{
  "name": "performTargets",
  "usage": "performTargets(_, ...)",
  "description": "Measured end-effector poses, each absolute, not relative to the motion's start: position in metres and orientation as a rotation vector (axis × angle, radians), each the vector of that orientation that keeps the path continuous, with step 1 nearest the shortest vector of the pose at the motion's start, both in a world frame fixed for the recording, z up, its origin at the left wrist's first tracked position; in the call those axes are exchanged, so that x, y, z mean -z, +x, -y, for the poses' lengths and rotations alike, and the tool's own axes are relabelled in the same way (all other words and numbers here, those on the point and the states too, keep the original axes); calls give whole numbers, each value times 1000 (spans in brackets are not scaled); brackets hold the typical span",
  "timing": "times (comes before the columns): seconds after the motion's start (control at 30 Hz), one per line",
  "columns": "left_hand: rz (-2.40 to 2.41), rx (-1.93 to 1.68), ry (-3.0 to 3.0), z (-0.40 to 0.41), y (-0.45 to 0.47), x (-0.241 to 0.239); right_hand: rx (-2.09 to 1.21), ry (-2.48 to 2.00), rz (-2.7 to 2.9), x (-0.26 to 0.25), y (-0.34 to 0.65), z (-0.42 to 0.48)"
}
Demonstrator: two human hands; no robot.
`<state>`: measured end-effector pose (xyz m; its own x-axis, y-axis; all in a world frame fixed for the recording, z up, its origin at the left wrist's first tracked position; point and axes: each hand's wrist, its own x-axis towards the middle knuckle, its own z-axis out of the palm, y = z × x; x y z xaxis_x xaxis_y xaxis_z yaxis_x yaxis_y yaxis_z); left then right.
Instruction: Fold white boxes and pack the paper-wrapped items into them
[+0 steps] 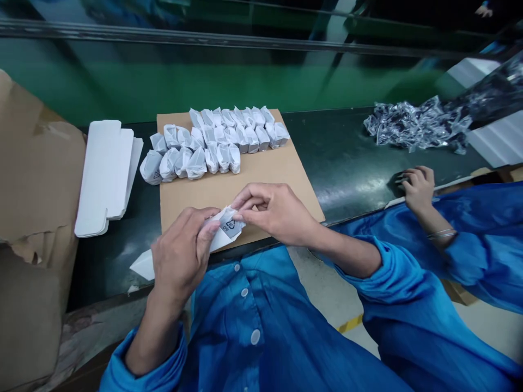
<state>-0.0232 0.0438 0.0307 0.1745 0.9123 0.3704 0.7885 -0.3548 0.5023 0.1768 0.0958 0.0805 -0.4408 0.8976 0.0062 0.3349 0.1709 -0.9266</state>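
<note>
Gripping a slim white carton (142, 265) in the left hand (182, 251): fingers curled round it, thumb laid along the upper side. One pointed end of the carton sticks out past the heel of the hand, towards the left; the other end runs out beyond the thumb, towards the right hand (275, 213).

A wrapped packet (231, 225) lies at that right-hand end, just beyond the left thumb tip and directly under the right fingertips. Its film is whitish and semi-transparent, with a dark triangular mark and small lettering facing up. How far the packet sits inside the carton: cannot tell, left hand covers the middle.

Right hand: narrow pinch, thumb and fingertips closed on the film at the packet's upper edge. Both hands are held over the near edge of a cardboard sheet (269, 188), with the packet between them.

Surroundings: further up the sheet, similar wrapped packets (218, 133) stand close together in uneven rows, well apart from the hands. Left of the sheet, a stack of flat white cartons (104, 169) lies on the dark table (335, 163); a brown cardboard box (36, 169) stands beyond it. To the right, crumpled clear plastic (417, 125) lies in a heap, near a co-worker's hand (420, 188) resting at the table edge.
</note>
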Motion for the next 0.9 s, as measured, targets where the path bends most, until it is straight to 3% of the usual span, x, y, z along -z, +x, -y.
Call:
performTargets(0.13, -1580, -885, 2247, -47, -24, -40, -1131, -1142, 1946, -93, 174, -95)
performTargets(0.9, -1492, -665, 2127, -61, -35, -58, -1093, -1117, 2013, -91, 172, -88)
